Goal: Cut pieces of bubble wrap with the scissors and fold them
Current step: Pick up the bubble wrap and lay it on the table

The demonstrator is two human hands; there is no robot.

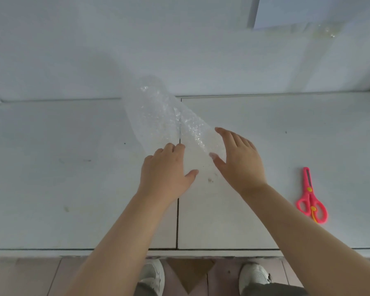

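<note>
A clear piece of bubble wrap (158, 112) lies on the white table, running from the back wall down toward me, its far end curled up. My left hand (165, 169) rests palm down on its near left edge, fingers together. My right hand (239, 159) lies flat on its near right edge, fingers spread, the thumb under or against the film. Pink scissors (311, 197) with yellow rivets lie shut on the table to the right, well apart from both hands.
The white table (73, 178) is made of two panels with a seam down the middle. A white wall stands behind it. More clear film (327, 32) hangs at the upper right. My shoes and a brown cardboard piece (190, 272) are below the front edge.
</note>
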